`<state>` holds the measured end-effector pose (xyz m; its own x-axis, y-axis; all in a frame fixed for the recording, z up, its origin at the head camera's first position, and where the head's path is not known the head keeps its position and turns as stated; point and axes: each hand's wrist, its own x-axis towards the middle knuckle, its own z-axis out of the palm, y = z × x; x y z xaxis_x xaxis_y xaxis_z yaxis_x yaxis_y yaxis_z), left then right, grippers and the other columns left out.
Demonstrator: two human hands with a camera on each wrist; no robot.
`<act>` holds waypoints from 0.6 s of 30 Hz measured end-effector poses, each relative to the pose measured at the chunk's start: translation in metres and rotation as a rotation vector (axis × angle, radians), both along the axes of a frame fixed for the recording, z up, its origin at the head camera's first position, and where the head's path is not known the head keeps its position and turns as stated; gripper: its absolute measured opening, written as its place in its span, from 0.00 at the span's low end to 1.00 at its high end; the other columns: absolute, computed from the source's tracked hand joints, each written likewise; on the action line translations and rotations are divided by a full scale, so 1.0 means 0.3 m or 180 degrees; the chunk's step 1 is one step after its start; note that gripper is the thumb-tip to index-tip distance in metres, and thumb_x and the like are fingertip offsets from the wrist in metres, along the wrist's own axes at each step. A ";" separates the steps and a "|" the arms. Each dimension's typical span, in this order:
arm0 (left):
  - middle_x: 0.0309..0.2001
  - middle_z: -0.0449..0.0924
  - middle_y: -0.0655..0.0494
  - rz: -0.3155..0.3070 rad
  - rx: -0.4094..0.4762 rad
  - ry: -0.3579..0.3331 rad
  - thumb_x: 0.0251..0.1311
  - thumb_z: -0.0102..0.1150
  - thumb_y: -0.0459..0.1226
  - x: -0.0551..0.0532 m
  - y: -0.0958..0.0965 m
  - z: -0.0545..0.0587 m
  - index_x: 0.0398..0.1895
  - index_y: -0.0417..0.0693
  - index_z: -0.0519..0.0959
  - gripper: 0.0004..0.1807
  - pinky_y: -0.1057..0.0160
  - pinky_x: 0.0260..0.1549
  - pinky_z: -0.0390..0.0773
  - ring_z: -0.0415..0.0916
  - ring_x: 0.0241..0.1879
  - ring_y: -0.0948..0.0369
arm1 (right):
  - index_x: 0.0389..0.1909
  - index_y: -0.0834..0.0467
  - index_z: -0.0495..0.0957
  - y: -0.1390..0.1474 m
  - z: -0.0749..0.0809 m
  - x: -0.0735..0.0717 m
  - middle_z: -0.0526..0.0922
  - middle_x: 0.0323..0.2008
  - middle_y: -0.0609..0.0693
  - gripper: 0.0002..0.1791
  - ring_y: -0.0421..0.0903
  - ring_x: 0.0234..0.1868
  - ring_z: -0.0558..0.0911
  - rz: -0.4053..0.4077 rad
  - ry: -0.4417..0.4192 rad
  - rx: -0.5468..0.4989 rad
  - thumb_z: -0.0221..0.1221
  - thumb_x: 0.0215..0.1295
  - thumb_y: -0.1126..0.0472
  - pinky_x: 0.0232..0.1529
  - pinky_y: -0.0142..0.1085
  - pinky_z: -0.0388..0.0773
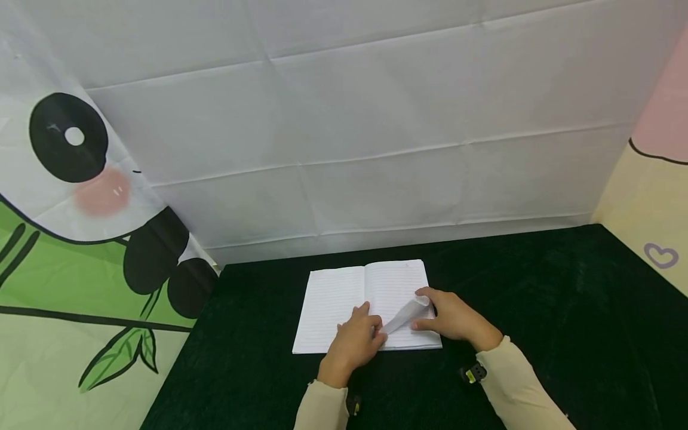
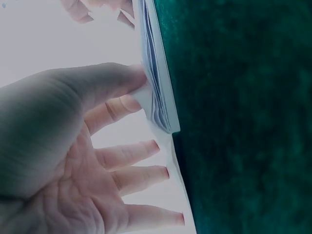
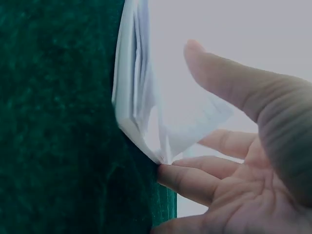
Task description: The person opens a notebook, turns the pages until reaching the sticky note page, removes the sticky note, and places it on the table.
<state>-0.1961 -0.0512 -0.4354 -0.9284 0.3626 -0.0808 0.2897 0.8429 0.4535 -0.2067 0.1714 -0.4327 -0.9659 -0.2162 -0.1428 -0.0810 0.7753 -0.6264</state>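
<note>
A lined notebook [image 1: 335, 310] lies spread on the dark green cloth. One right-hand page [image 1: 405, 313] is lifted and curled up from its lower part. My left hand [image 1: 352, 339] is at the bottom of the notebook near the spine. In the left wrist view, its thumb and index finger pinch a bit of paper at the lower edge, while the other fingers spread over the white paper. My right hand [image 1: 457, 316] is at the right edge, with thumb and fingers apart around the curled page. In the right wrist view, the fingers [image 3: 190, 181] lie by the page's edge.
Dark green cloth [image 1: 537, 286] covers the table around the notebook. A white sheet [image 1: 376, 119] hangs behind it. Printed cartoon panels stand at the left [image 1: 80, 269] and right [image 1: 645, 209]. A small black device [image 1: 475, 373] is at the right wrist.
</note>
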 end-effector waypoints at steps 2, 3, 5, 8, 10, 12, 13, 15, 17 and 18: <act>0.73 0.66 0.36 0.0008 0.0043 0.0016 0.66 0.61 0.39 0.001 -0.001 -0.001 0.27 0.51 0.79 0.09 0.22 0.61 0.62 0.61 0.73 0.33 | 0.74 0.63 0.60 -0.003 -0.002 0.002 0.68 0.70 0.70 0.51 0.67 0.69 0.71 -0.0025 -0.0047 0.0025 0.73 0.52 0.49 0.67 0.61 0.70; 0.73 0.66 0.36 0.0011 0.0061 0.0030 0.66 0.61 0.39 0.001 -0.002 0.000 0.26 0.51 0.78 0.09 0.22 0.61 0.63 0.61 0.73 0.33 | 0.75 0.64 0.56 -0.004 -0.003 0.002 0.65 0.72 0.71 0.56 0.68 0.71 0.69 -0.0041 -0.0076 0.0044 0.74 0.50 0.49 0.68 0.62 0.68; 0.73 0.67 0.36 0.0012 0.0088 0.0064 0.66 0.61 0.39 0.001 -0.003 0.000 0.25 0.50 0.77 0.10 0.23 0.61 0.63 0.63 0.72 0.33 | 0.77 0.66 0.51 -0.008 -0.003 0.003 0.62 0.73 0.72 0.62 0.70 0.71 0.67 -0.0056 -0.0126 0.0096 0.76 0.47 0.48 0.69 0.63 0.66; 0.71 0.69 0.36 0.0030 0.0103 0.0108 0.66 0.62 0.38 0.002 -0.005 0.003 0.26 0.49 0.78 0.10 0.26 0.62 0.66 0.66 0.71 0.34 | 0.76 0.68 0.49 -0.014 -0.004 0.007 0.62 0.72 0.74 0.67 0.71 0.70 0.68 -0.0074 -0.0190 0.0198 0.78 0.43 0.48 0.68 0.63 0.67; 0.70 0.71 0.37 0.0046 0.0111 0.0158 0.65 0.63 0.38 -0.002 -0.008 0.001 0.27 0.48 0.78 0.09 0.29 0.62 0.69 0.70 0.68 0.36 | 0.75 0.69 0.51 -0.020 -0.003 0.011 0.65 0.71 0.73 0.66 0.69 0.68 0.71 -0.0062 -0.0182 0.0277 0.79 0.41 0.48 0.67 0.62 0.70; 0.68 0.73 0.37 0.0091 0.0119 0.0197 0.64 0.64 0.38 -0.006 -0.013 -0.003 0.27 0.47 0.78 0.09 0.31 0.62 0.71 0.73 0.67 0.37 | 0.75 0.69 0.52 -0.026 -0.004 0.015 0.65 0.70 0.73 0.66 0.69 0.67 0.72 -0.0027 -0.0135 0.0335 0.80 0.41 0.48 0.66 0.64 0.69; 0.68 0.74 0.38 0.0119 0.0127 0.0210 0.63 0.64 0.38 -0.008 -0.015 -0.004 0.26 0.48 0.78 0.09 0.31 0.62 0.71 0.74 0.66 0.38 | 0.76 0.69 0.51 -0.029 -0.004 0.017 0.65 0.71 0.73 0.67 0.69 0.67 0.72 -0.0004 -0.0096 0.0362 0.80 0.41 0.49 0.65 0.65 0.69; 0.67 0.75 0.39 0.0174 0.0146 0.0242 0.63 0.65 0.39 -0.012 -0.021 -0.007 0.25 0.49 0.76 0.10 0.29 0.61 0.70 0.75 0.64 0.39 | 0.77 0.69 0.48 -0.034 -0.006 0.019 0.65 0.71 0.73 0.69 0.70 0.66 0.73 0.0021 -0.0033 0.0391 0.80 0.40 0.49 0.65 0.69 0.66; 0.66 0.76 0.40 0.0232 0.0174 0.0259 0.62 0.65 0.38 -0.013 -0.026 -0.007 0.24 0.50 0.75 0.11 0.28 0.61 0.68 0.76 0.64 0.39 | 0.77 0.69 0.44 -0.037 -0.008 0.020 0.64 0.71 0.73 0.72 0.71 0.67 0.72 0.0030 -0.0003 0.0367 0.81 0.40 0.50 0.64 0.74 0.61; 0.66 0.77 0.40 0.0250 0.0187 0.0272 0.62 0.65 0.38 -0.013 -0.028 -0.006 0.23 0.50 0.75 0.11 0.27 0.61 0.68 0.76 0.63 0.39 | 0.78 0.70 0.43 -0.038 -0.008 0.021 0.65 0.71 0.73 0.72 0.70 0.66 0.73 0.0020 -0.0012 0.0374 0.81 0.40 0.50 0.64 0.74 0.61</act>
